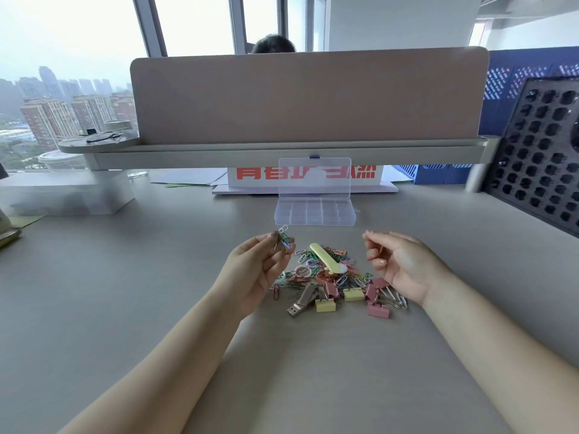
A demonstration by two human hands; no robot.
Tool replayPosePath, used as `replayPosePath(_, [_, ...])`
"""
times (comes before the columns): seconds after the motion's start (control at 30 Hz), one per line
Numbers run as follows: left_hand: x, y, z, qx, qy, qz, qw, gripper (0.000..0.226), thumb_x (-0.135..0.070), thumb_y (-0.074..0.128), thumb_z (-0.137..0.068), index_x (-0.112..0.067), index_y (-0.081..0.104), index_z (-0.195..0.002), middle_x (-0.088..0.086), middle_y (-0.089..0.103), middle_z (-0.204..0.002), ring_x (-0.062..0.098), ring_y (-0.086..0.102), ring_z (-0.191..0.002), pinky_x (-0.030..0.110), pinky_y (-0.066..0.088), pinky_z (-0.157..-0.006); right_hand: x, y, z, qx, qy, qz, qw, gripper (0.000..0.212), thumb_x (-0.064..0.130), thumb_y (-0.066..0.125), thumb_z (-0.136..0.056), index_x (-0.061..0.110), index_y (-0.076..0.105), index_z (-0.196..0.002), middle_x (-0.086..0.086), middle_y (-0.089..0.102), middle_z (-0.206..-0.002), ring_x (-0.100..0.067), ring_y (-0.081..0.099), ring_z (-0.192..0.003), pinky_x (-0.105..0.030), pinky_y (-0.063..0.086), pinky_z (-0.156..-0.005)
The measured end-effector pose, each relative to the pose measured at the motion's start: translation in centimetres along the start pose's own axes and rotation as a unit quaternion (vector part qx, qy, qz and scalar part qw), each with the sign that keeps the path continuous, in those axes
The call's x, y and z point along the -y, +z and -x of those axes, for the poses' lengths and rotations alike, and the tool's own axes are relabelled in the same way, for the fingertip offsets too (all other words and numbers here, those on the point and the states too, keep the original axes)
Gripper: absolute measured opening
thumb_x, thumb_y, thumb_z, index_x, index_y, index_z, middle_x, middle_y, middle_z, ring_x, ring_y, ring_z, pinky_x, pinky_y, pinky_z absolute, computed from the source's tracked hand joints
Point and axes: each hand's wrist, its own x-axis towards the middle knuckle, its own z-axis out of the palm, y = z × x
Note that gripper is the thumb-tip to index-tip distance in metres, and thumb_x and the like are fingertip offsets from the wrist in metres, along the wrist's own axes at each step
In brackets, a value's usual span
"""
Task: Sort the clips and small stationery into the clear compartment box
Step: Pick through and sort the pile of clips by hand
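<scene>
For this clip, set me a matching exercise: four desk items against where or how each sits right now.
Items:
1. Paper clip bunch
2. Clear compartment box
3. USB stick
4. Right hand

States:
A. lid open, beyond the pile
B. near edge of the pile, on the desk
C. in the left hand's grip
D. fingers curled above the pile's right side

Pairs: 1-C, 2-A, 3-B, 4-D

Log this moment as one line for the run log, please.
left hand: holding paper clips | right hand: fingers curled, contents unclear | compartment box: open, looks empty | pile: unsorted on desk
</scene>
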Motion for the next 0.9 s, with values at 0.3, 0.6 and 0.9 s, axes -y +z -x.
replayPosePath(0.3, [-0.2,0.0,-0.5,-0.037,-0.092,0.020,0.995,0.019,-0.016,0.049,-0.094,-0.005,0.055,-0.080,0.010,0.069,-0.067,0.010,0.059,-0.047,0.014,0.050,-0.042,-0.8,0.2,0.0,0.017,-0.204,0.582,0.787,0.030,0.018,0.069,-0.083,0.024,0.066,-0.112,0.005,0.046,-0.088,-0.008,0.045,-0.076,-0.018,0.036,-0.066])
replayPosePath(0.6, [0.7,0.2,-0.7,-0.023,-0.023,-0.113,0.993,0.015,-0.022,0.059,-0.092,-0.012,0.056,-0.082,0.000,0.045,-0.066,0.004,0.039,-0.044,0.011,0.030,-0.034,-1.7,1.1,-0.9,0.059,-0.136,0.693,0.706,0.040,0.030,0.050,-0.095,0.025,0.050,-0.135,-0.006,0.048,-0.120,-0.021,0.051,-0.111,-0.029,0.040,-0.095])
replayPosePath(0.9, [1.9,-0.3,-1.0,-0.070,0.227,-0.597,0.766,0.010,-0.032,0.063,-0.087,-0.026,0.063,-0.078,-0.007,0.045,-0.058,0.009,0.041,-0.054,0.022,0.035,-0.054,-2.3,0.9,-0.9,0.013,-0.233,0.642,0.731,0.008,0.027,0.059,-0.090,0.022,0.055,-0.085,0.004,0.049,-0.082,-0.017,0.049,-0.080,-0.028,0.036,-0.066])
